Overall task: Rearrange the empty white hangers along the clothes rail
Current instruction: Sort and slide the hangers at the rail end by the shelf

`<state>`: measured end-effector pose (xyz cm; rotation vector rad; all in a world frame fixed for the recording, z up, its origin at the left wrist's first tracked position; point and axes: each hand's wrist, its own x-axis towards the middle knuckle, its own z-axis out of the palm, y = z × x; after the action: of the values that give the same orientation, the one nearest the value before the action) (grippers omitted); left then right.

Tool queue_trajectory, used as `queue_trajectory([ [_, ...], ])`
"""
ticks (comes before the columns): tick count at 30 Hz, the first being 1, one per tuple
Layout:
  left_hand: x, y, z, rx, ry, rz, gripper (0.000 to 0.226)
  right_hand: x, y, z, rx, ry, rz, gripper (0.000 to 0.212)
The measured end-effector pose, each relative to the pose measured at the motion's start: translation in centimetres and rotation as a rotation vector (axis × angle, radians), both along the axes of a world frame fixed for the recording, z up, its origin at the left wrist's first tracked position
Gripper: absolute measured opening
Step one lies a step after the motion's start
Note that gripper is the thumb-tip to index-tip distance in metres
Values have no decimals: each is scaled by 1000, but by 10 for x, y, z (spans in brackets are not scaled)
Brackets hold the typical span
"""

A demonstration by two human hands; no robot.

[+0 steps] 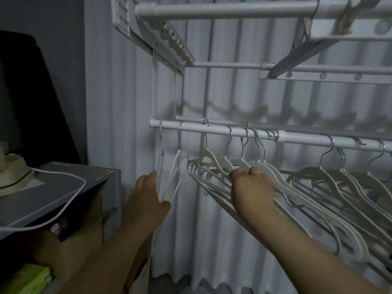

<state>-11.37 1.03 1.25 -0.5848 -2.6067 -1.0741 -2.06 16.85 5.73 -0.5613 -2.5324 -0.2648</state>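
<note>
A white clothes rail runs left to right across the middle of the view. Two white hangers hang edge-on near its left end, and my left hand grips their lower bars. A bunch of several white hangers with metal hooks hangs right of them. My right hand is closed over the shoulders of that bunch. More white hangers hang further right along the rail.
A folding white drying rack juts out overhead. White curtains hang behind the rail. At left stands a grey shelf with a white cord, a pale hat and a dark lampshade; a green item lies below.
</note>
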Motion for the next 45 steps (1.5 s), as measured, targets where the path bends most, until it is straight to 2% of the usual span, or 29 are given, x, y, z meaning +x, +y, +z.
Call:
queue_trajectory([
  [3,1,-4,-10,79,-143,-68,71,-12,-2,4,-85,-55,69,36],
  [5,-1,-9,-15,121,-179,-51,67,-22,-4,8,-67,-87,64,35],
  [14,3,-39,-17,151,-89,65,51,-41,2,-3,-208,-395,-2,34],
  [16,6,-45,-20,113,-7,100,53,-33,4,-4,-257,-457,-17,34],
  [19,16,-54,-23,83,259,193,53,-14,13,-2,-414,-465,52,36],
  [22,33,-62,-23,101,466,122,54,20,15,2,-525,-524,173,33],
  [23,41,-63,-23,103,467,50,53,31,15,2,-533,-550,202,32],
  [26,68,-62,-29,138,253,-206,29,60,8,0,-582,-576,285,28],
  [28,79,-64,-42,83,199,-290,13,77,6,-5,-651,-540,366,22],
  [35,112,-77,-64,10,-142,-335,45,120,10,-11,-965,-390,591,18],
  [36,115,-80,-64,-17,-181,-353,43,124,8,-12,-995,-377,610,15],
  [38,119,-87,-64,-40,-253,-371,28,127,7,-13,-1032,-366,634,25],
  [40,118,-97,-66,9,-273,-360,10,126,3,-17,-1041,-376,616,13],
  [43,119,-111,-63,25,-316,-346,8,122,-8,-21,-959,-365,543,17],
  [45,121,-116,-57,62,-307,-333,10,116,-13,-23,-914,-181,499,15],
])
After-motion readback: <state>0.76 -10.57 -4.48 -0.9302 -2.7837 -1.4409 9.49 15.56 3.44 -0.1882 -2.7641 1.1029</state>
